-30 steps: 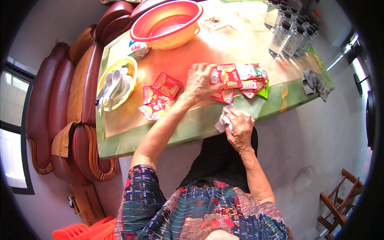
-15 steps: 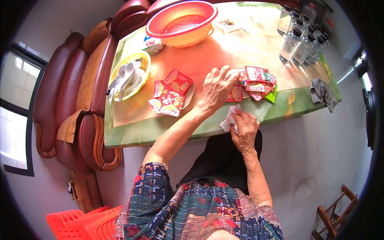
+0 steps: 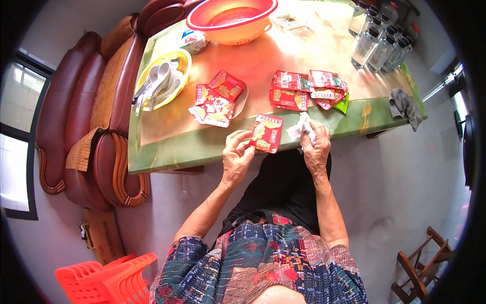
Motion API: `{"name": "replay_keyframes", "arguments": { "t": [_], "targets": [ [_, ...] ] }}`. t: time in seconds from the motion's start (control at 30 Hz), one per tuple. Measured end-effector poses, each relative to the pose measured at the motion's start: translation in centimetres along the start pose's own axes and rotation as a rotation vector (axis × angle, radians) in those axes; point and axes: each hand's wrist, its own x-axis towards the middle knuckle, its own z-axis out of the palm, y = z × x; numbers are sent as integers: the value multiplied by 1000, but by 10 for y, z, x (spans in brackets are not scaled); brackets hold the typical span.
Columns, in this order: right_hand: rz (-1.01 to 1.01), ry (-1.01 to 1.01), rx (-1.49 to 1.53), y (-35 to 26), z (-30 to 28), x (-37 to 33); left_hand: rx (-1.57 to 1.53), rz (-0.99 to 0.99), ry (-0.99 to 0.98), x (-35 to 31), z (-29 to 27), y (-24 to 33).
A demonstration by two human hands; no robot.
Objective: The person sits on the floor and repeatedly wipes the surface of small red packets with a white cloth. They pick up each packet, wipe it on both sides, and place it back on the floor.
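Note:
Between its thumb and fingers, my left hand (image 3: 238, 157) pinches a red food packet (image 3: 267, 133) by its left edge, just over the table's near edge. My right hand (image 3: 316, 148) grips a crumpled white tissue (image 3: 302, 129) to the right of that packet, and a small gap parts the two. Beyond my hands lies a pile of red packets (image 3: 289, 91), some overlapping, with a bright green packet (image 3: 342, 105) under its right side. On the left, another group of red packets (image 3: 215, 104) rests partly over a pale plate (image 3: 241, 103).
A yellow basin (image 3: 178, 93) of spoons stands at the table's left, a large orange basin (image 3: 238, 38) at the back. Several clear bottles with black caps (image 3: 365, 48) crowd the far right. A grey cloth (image 3: 403, 109) hangs over the right edge. Red stools (image 3: 106, 278) stand lower left.
My left hand has drawn back from the right-hand pile toward me, bringing one red packet with it. The right hand, still with the tissue, has moved slightly right and up.

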Motion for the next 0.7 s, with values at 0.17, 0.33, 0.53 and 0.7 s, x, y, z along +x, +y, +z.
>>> {"name": "replay_keyframes", "arguments": {
  "t": [0.17, 0.33, 0.53, 0.7],
  "targets": [
    [-5, -3, 42, -27, 14, 8, 57, -184, 110, 9, -3, 5],
    [-344, -306, -212, -50, 40, -7, 29, -281, 44, 21, -10, 4],
    [-365, -377, -369, -46, 51, -14, -18, -297, 2, 24, -16, 1],
    [-334, -304, -494, -35, 58, 3, 31, -310, 25, 25, -12, 2]
  ]
}}
